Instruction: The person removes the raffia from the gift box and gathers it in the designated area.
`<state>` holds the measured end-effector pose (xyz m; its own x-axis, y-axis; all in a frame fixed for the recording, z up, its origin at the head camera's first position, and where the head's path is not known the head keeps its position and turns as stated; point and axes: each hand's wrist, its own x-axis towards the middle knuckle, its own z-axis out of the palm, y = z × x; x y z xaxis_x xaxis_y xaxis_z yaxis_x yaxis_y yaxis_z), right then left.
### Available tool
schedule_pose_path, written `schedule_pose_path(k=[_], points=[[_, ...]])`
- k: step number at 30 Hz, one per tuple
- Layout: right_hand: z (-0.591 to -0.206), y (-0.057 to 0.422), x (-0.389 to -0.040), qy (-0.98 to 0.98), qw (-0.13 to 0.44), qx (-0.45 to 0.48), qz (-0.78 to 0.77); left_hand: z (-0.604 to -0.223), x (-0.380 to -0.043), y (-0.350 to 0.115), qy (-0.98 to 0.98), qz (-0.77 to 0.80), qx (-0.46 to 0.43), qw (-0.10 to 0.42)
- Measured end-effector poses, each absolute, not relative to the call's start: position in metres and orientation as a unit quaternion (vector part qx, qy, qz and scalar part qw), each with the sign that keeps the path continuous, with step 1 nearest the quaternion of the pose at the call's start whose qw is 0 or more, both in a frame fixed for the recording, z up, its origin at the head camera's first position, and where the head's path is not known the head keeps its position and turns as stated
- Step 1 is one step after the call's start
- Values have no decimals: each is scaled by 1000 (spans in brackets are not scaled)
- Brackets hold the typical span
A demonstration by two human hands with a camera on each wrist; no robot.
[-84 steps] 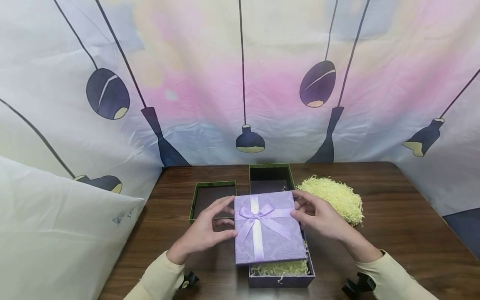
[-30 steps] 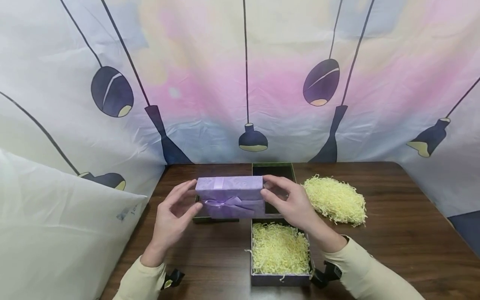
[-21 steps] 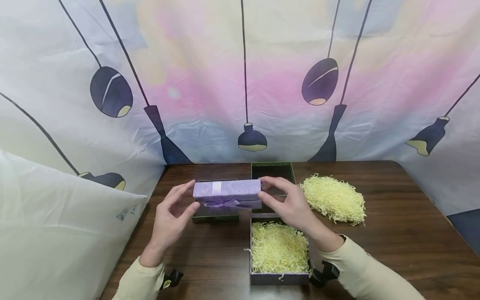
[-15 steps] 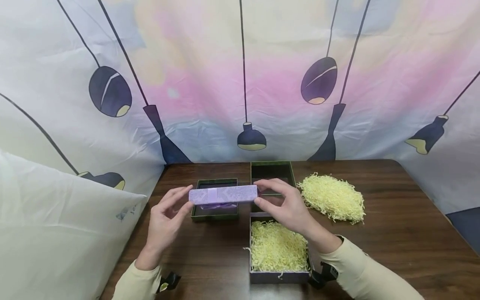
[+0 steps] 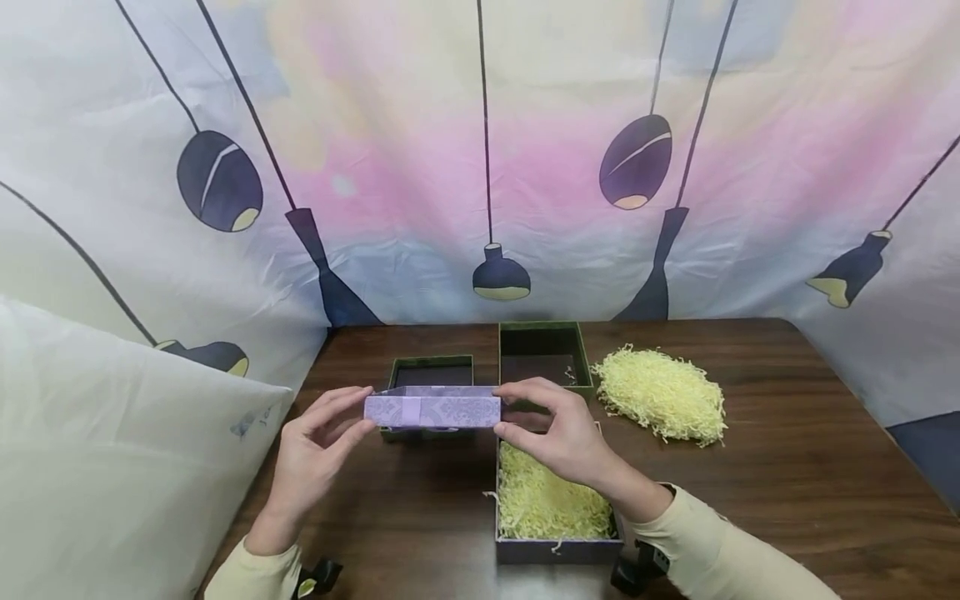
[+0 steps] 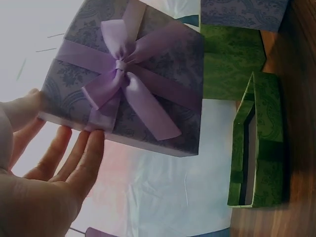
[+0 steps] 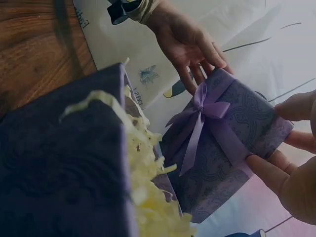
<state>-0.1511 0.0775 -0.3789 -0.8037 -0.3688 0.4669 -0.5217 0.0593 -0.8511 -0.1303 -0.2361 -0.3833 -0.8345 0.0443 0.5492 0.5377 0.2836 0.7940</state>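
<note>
One left hand (image 5: pixel 303 458) and one right hand (image 5: pixel 567 435) pinch opposite ends of a purple patterned, ribbon-bowed lid (image 5: pixel 453 412) aloft near an open purple box (image 5: pixel 558 552) of shredded yellow paper (image 5: pixel 555 498), apparently a lid-handling step next calling for even support.

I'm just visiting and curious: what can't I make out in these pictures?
- Anything beneath the yellow shreds in the purple box: head view, the shreds cover it.
- Most of the inside of the purple lid: head view, its near side blocks it.
- Much of the floor of the green tray: head view, behind the lid.
- Writing at left: head view, too small and blurred.
</note>
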Motion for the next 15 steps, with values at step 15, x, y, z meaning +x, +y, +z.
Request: schedule_pose_path(k=[15], points=[[-385,69,-136,-751,52,317,577,-392,-118,-255,-821,-505,-194,184]])
